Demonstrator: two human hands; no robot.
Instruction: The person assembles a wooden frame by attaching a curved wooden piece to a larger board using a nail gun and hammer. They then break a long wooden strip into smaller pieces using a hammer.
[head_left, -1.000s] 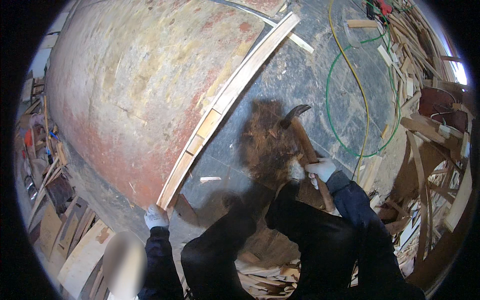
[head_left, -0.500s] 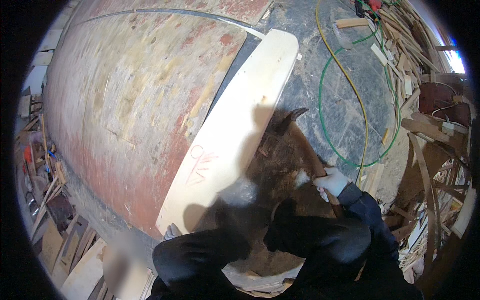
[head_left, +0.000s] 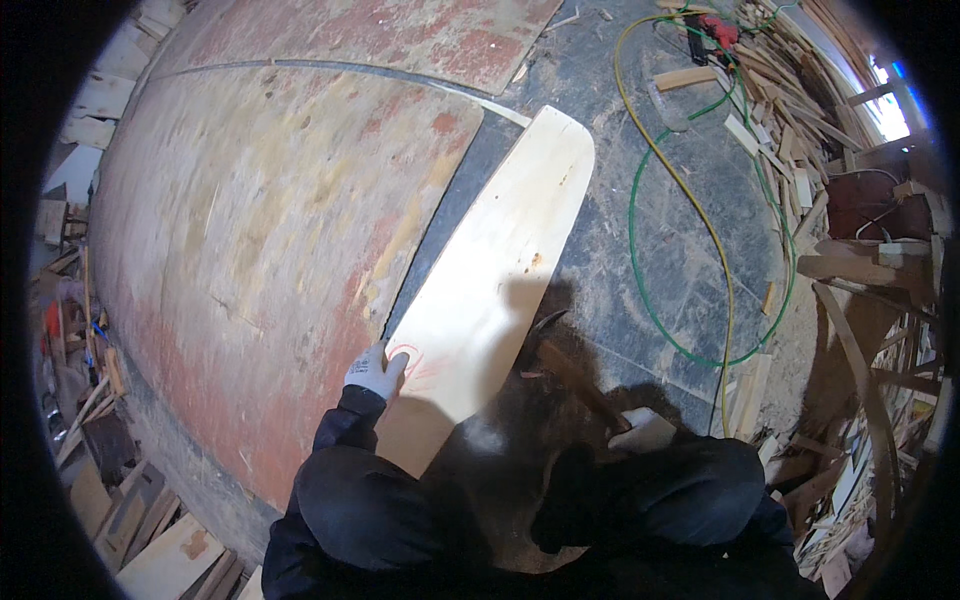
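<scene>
A long pale wooden board (head_left: 500, 250) with a rounded far end lies slanted across the floor in front of me, red marks on its near part. My left hand (head_left: 376, 370), in a light glove, grips the board's left edge, its thumb on the top face. To the right of the board, my gloved right hand (head_left: 645, 431) is closed around the wooden handle of an adze-like tool (head_left: 580, 385). The tool's dark curved metal head points toward the board's right edge, partly lost in shadow. My knees hide the board's near end.
Large worn reddish sheets (head_left: 300, 200) cover the floor at left. A green hose (head_left: 633, 230) and a yellow hose (head_left: 700, 205) loop across the dark floor (head_left: 690, 270) at right. Scrap wood (head_left: 800, 150) is piled along the right, more at the far left.
My left hand has come up from beside my left knee and taken hold of the board's edge. My right hand and the tool have moved nearer to me; the view has shifted.
</scene>
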